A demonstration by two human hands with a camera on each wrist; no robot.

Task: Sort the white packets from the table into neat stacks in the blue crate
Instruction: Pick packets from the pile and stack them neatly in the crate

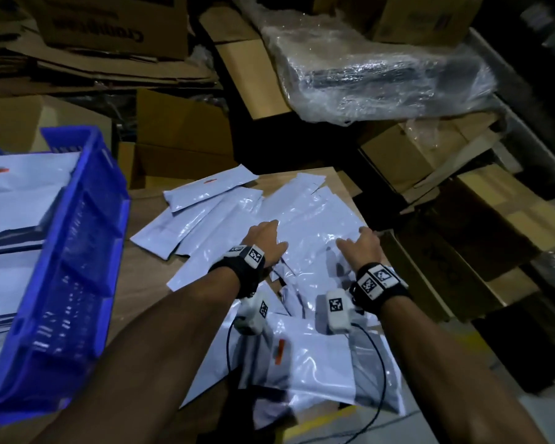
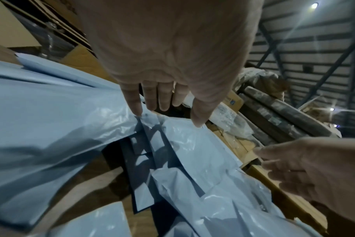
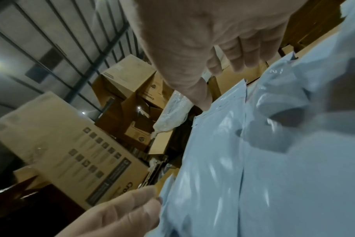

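Both hands reach over loose packets [image 1: 305, 225] scattered on tabletop [image 1: 148, 283]. Left hand [image 1: 265, 240] flat, fingers straight, tips touching a packet. Right hand [image 1: 361, 245] spread at pile's right edge, fingers straight. Crate [image 1: 77, 251] at left, packets stacked inside.

Head view: high, facing forward and down over both forearms onto the desk [image 1: 141, 283]. Wrist views: very close, each looking along its palm toward the fingers. All three share the white packets [image 1: 305, 225] and cardboard boxes [image 1: 180, 123].
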